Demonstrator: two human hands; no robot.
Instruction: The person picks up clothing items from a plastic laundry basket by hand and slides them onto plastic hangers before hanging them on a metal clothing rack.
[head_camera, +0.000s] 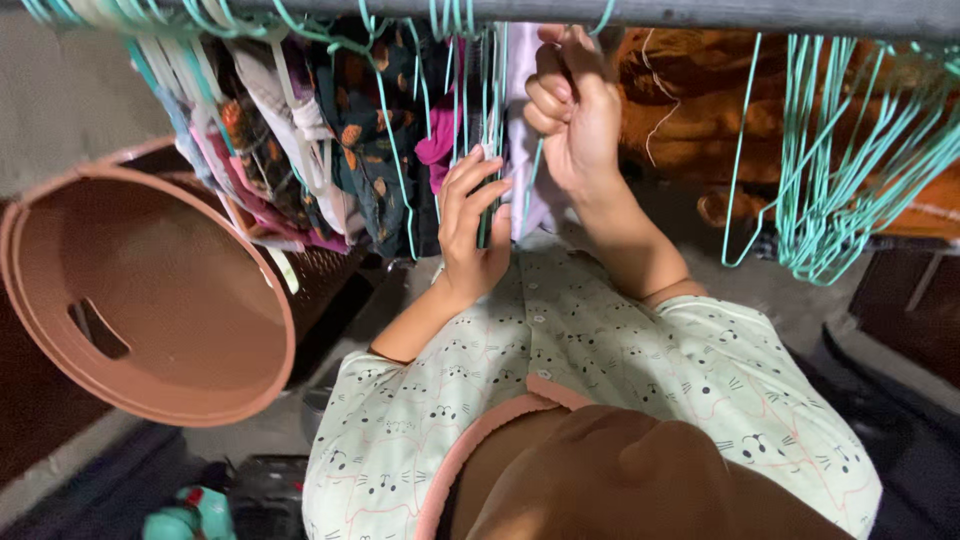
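At top centre, your left hand (472, 228) pinches light, springy mint-green wire hangers (490, 120) while your right hand (572, 110) grips their hooks, the firmest hold.

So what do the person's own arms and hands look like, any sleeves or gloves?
Both hands are bare: no gloves, rings or watch show on the left hand or the right hand. The forearms are uncovered. Short sleeves of a pale green top printed with small cat faces end near the elbows, trimmed with a pink edge.
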